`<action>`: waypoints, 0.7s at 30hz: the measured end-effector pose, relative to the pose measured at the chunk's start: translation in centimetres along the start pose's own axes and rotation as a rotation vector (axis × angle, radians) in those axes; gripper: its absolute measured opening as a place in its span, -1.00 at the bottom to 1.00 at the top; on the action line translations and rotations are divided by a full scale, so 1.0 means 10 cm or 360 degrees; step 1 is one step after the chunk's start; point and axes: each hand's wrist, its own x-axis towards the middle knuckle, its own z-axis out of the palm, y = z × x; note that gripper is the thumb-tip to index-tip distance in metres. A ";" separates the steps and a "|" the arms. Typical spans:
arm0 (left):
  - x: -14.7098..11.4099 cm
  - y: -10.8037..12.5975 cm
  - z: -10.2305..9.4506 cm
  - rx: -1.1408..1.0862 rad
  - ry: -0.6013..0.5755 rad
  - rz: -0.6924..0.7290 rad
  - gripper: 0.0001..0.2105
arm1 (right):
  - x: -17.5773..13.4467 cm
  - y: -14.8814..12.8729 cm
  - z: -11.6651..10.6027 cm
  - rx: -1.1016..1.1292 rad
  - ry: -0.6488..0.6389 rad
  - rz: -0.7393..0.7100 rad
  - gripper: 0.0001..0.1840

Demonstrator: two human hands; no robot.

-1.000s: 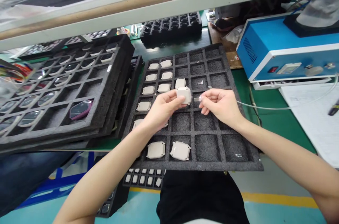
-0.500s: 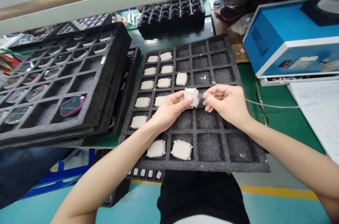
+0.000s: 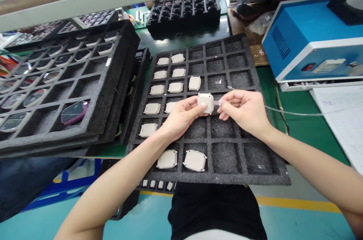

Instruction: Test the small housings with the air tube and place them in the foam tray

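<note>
My left hand (image 3: pixel 183 117) holds a cream watch case (image 3: pixel 205 103) between thumb and fingers, above the black foam tray (image 3: pixel 208 149). At the case's right side, the closed fingertips of my right hand (image 3: pixel 241 107) pinch a small thin strip (image 3: pixel 217 102) with a coloured end. Whether the strip is fixed to the case, I cannot tell. A clear thin tube (image 3: pixel 297 113) runs behind my right hand, and a narrow tip (image 3: pixel 230 87) shows just above the fingers. More cream watch cases (image 3: pixel 195 160) lie in the tray's left compartments, and a tiny piece (image 3: pixel 218 81) lies in another.
Stacked foam trays (image 3: pixel 93 126) with dark-faced watches stand on the left, a purple watch (image 3: pixel 75 112) among them. Another filled tray (image 3: pixel 184 24) is at the back. A blue machine (image 3: pixel 309 32) and paper sheets (image 3: pixel 334 115) occupy the right. A shelf beam (image 3: pixel 113 0) crosses overhead.
The view has shifted slightly. Both hands keep nearly the same position, with the watch case and the strip still held.
</note>
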 end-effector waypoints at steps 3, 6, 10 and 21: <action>0.00 0.00 0.00 -0.0010 0.0000 0.0002 -0.84 | -0.01 -0.01 0.00 -0.0008 0.0003 -0.0004 -0.93; 0.00 0.01 0.00 -0.0004 0.0004 -0.0008 -0.85 | -0.01 0.00 0.00 -0.0025 0.0010 -0.0001 -0.92; 0.00 0.01 -0.01 0.0014 -0.0031 -0.0017 -0.83 | -0.01 0.03 -0.01 -0.0037 -0.0022 0.0013 -0.91; -0.01 0.02 -0.07 -0.0122 -0.0088 -0.0145 -0.86 | 0.05 0.02 -0.02 0.0288 -0.0327 0.0126 -0.70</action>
